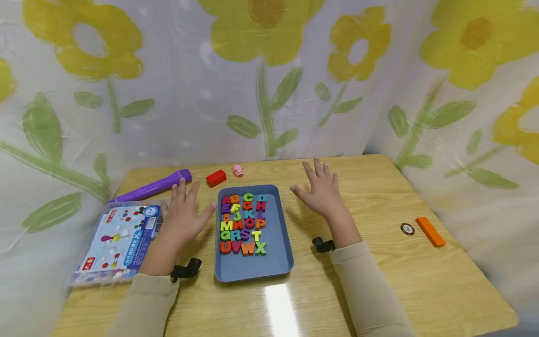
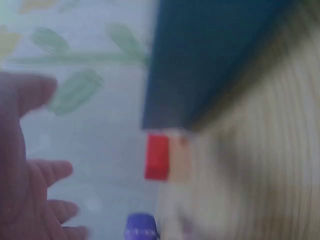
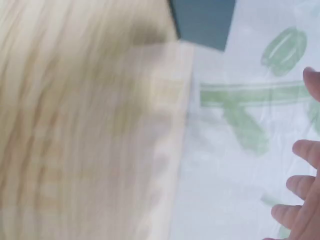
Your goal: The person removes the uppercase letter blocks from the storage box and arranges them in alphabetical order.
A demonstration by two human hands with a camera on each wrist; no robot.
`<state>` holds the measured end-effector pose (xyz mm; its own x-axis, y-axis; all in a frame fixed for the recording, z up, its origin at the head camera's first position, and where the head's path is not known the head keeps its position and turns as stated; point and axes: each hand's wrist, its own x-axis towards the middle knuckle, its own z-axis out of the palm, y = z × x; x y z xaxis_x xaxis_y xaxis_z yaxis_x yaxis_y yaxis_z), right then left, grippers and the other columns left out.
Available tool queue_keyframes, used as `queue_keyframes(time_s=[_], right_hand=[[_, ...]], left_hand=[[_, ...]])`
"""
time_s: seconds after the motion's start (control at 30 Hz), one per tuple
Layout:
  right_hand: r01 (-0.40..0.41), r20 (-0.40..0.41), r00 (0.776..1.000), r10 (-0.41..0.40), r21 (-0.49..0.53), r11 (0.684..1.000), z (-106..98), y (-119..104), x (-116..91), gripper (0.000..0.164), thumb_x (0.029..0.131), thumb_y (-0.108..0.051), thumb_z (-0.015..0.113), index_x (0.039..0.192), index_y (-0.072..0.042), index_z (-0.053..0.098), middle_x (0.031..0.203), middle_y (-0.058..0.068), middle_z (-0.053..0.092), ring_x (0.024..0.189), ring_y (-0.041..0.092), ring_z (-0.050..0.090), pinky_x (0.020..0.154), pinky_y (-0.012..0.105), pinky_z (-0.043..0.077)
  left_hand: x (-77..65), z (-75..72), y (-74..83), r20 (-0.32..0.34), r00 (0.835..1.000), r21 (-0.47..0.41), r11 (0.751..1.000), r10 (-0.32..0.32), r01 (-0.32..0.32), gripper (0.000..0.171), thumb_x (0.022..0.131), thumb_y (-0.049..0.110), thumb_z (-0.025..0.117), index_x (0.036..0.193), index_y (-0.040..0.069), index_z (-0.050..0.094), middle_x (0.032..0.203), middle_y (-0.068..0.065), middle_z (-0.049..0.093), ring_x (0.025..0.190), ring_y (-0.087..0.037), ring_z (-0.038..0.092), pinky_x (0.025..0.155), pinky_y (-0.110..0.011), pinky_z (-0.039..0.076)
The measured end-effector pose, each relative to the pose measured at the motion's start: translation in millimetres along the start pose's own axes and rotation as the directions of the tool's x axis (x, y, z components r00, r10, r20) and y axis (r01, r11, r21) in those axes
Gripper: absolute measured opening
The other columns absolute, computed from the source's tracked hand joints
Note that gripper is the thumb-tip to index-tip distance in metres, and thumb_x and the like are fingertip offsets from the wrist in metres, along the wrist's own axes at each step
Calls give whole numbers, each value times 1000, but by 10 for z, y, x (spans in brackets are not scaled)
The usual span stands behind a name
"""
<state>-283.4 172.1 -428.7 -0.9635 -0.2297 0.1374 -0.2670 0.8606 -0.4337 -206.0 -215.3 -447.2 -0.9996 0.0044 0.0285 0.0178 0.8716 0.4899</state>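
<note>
A blue-grey tray (image 1: 269,267) on the table holds rows of colourful letter pieces (image 1: 248,223), running from A to X as far as I can read. To its left my left hand (image 1: 182,219) is held with fingers spread, its thumb tip close to the tray's rim; it grips nothing. My right hand (image 1: 323,195), fingers also spread and holding nothing, hovers beyond the tray's right side. The left wrist view shows the tray's side (image 2: 200,60) and a red block (image 2: 157,157). In the right wrist view a tray corner (image 3: 205,22) shows at the top.
Left of the tray lies a clear box with a molecule-model label (image 1: 118,238), partly behind my left hand. A purple microphone-shaped toy (image 1: 156,186), the red block (image 1: 216,178) and a pink pig figure (image 1: 237,170) sit further back. Rightward are a round chip (image 1: 407,229) and an orange block (image 1: 430,232).
</note>
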Motion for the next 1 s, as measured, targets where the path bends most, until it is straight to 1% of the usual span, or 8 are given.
queue_keyframes(time_s=[0.1, 0.2, 0.3, 0.4, 0.47, 0.63, 0.77, 1.0], right_hand=[[46, -25, 999, -45, 43, 998, -13, -110, 36, 84, 107, -59, 60, 174, -19, 29, 184, 14, 7, 170, 43, 5, 131, 74, 5], [121, -56, 991, -118, 52, 991, -37, -303, 129, 76, 108, -51, 62, 170, -15, 39, 182, 15, 18, 167, 43, 21, 131, 72, 16], [209, -65, 976, -207, 22, 978, -129, -537, 263, 66, 108, -41, 66, 164, -10, 48, 177, 17, 33, 161, 43, 36, 129, 66, 29], [297, -13, 955, -298, -43, 954, -201, -845, 420, 58, 108, -33, 69, 159, -9, 55, 168, 16, 48, 153, 39, 48, 125, 58, 41], [357, 56, 934, -354, -83, 930, -178, -1076, 523, 53, 107, -29, 71, 154, -9, 60, 159, 14, 57, 146, 35, 56, 121, 52, 46], [477, 298, 857, -421, -145, 867, 117, -1509, 733, 37, 108, -23, 71, 143, -11, 71, 141, 8, 69, 130, 27, 67, 112, 41, 54], [468, 459, 818, -347, -179, 866, 433, -1587, 795, 31, 109, -24, 70, 137, -13, 76, 138, 5, 74, 121, 23, 71, 108, 40, 57], [405, 528, 812, -248, -204, 891, 721, -1488, 755, 20, 107, -29, 71, 118, -14, 79, 110, 0, 76, 91, 17, 66, 90, 39, 59]], left_hand=[[-111, -19, 64, 52, 998, -154, 987, -30, 38, 86, 111, 61, 47, 176, 14, 18, 180, -26, 17, 164, -53, 21, 125, -79, 21], [-307, 32, 87, 130, 988, -317, 940, -86, 123, 71, 113, 47, 52, 171, 11, 33, 166, -24, 47, 147, -45, 54, 115, -64, 49], [-473, 160, 124, 198, 971, -475, 853, -137, 217, 57, 113, 32, 58, 163, 7, 47, 145, -21, 63, 118, -34, 71, 95, -46, 63], [-567, 278, 158, 235, 955, -591, 754, -179, 287, 50, 112, 26, 61, 157, 5, 53, 131, -20, 67, 99, -24, 72, 82, -36, 64], [-600, 330, 171, 241, 951, -636, 707, -196, 307, 48, 111, 24, 62, 155, 4, 55, 126, -20, 67, 94, -22, 72, 80, -35, 65], [-640, 420, 187, 219, 957, -653, 700, -191, 289, 46, 109, 18, 65, 152, 4, 57, 125, -20, 68, 95, -21, 72, 79, -35, 65], [-656, 505, 212, 228, 958, -659, 696, -175, 284, 46, 107, 14, 66, 151, 5, 58, 125, -19, 68, 96, -20, 71, 79, -34, 65], [-716, 616, 325, 232, 958, -703, 651, -168, 285, 44, 106, 14, 68, 149, 5, 60, 124, -18, 66, 93, -19, 69, 78, -35, 64]])
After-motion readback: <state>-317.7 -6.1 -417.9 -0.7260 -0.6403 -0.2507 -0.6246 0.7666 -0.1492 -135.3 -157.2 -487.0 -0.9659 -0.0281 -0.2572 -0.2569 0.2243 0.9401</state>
